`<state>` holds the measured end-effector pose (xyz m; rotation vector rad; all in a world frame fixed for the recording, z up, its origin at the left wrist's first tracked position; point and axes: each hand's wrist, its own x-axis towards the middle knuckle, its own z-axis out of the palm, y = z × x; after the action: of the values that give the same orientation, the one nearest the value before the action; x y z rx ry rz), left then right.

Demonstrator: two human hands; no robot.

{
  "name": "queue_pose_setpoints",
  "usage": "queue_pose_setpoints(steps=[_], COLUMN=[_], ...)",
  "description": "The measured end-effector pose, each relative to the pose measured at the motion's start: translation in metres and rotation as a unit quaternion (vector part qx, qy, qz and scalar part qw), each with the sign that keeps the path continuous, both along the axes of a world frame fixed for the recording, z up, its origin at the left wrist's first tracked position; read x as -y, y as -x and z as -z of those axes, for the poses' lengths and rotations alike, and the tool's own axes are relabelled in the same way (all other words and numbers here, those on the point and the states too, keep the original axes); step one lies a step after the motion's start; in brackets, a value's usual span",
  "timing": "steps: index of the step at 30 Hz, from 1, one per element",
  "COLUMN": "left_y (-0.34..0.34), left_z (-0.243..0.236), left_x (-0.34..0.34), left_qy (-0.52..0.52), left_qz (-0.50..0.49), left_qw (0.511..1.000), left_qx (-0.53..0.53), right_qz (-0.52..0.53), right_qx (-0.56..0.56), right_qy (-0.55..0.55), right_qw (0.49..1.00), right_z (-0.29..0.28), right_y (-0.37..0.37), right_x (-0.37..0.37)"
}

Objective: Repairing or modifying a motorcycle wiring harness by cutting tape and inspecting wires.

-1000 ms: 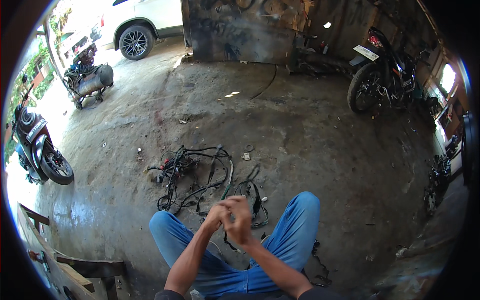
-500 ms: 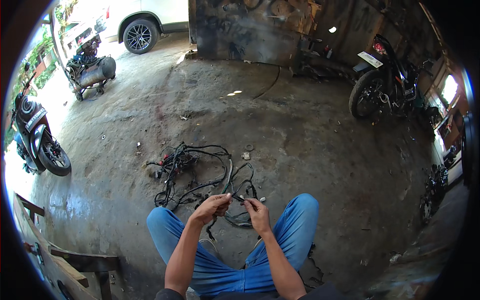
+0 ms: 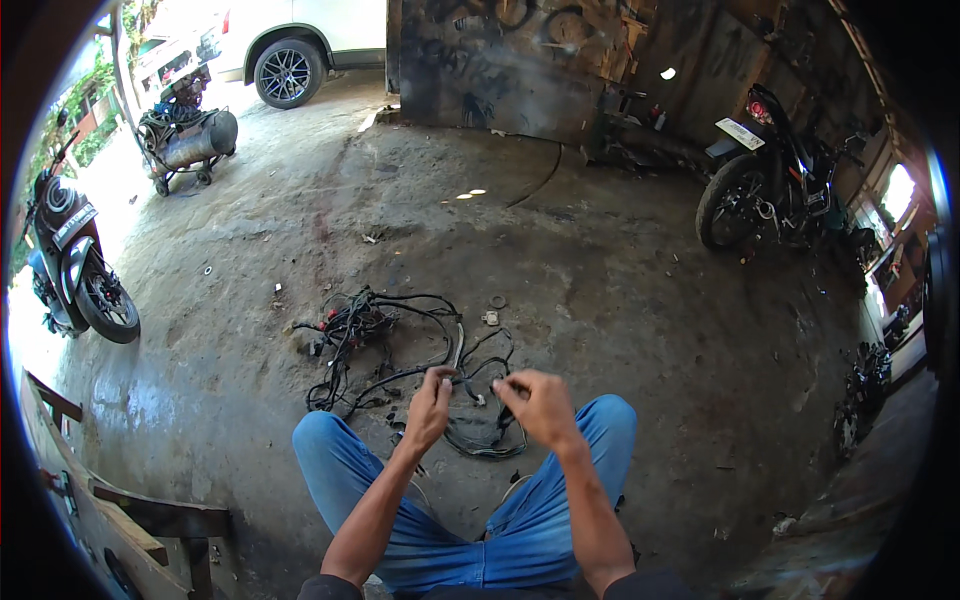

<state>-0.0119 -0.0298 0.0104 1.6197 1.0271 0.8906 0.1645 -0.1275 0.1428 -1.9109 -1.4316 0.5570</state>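
Observation:
A tangled black wiring harness lies on the floor before my knees, its thick bundle of wires looping right and back toward me. My left hand is closed, thumb and fingers pinching a dark branch of the harness above the loops. Just to the right, my right hand is raised over the coiled end, fingertips pinched together; whatever sits between them is too small to make out. A small white connector shows between the hands.
A small pale metal part and a ring lie beyond the harness. Motorbikes stand at left and right. An air compressor and a white car are farther back. A wooden bench is at near left.
My hands have moved apart. The right hand has left the cable near the left hand, shifting right and slightly up, and has turned over. The left hand has tipped upright.

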Motion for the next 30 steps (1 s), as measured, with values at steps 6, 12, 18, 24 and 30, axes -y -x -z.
queue_pose_setpoints(steps=[6, 12, 18, 24, 30], left_y=[-0.012, 0.007, 0.010, 0.010, 0.025], left_z=[-0.011, 0.046, 0.027, 0.016, -0.027], left_x=[0.017, -0.007, -0.013, -0.008, -0.025], left_qy=[-0.149, -0.008, 0.565, 0.660, 0.586], left_qz=[0.087, -0.016, -0.001, 0.128, 0.168], left_qw=[0.983, 0.994, 0.784, 0.699, 0.759], left_qx=[-0.055, 0.110, 0.257, 0.244, 0.228], right_qz=[-0.048, -0.142, 0.170, -0.018, 0.032], right_qx=[0.154, 0.229, -0.364, -0.541, -0.404], right_qy=[-0.253, -0.432, -0.068, -0.101, 0.041], right_qw=[0.954, 0.861, 0.913, 0.835, 0.913], right_z=[-0.047, -0.042, 0.112, 0.197, 0.197], right_y=[0.024, 0.106, 0.058, 0.061, 0.033], right_x=[-0.082, -0.077, 0.002, -0.005, 0.009])
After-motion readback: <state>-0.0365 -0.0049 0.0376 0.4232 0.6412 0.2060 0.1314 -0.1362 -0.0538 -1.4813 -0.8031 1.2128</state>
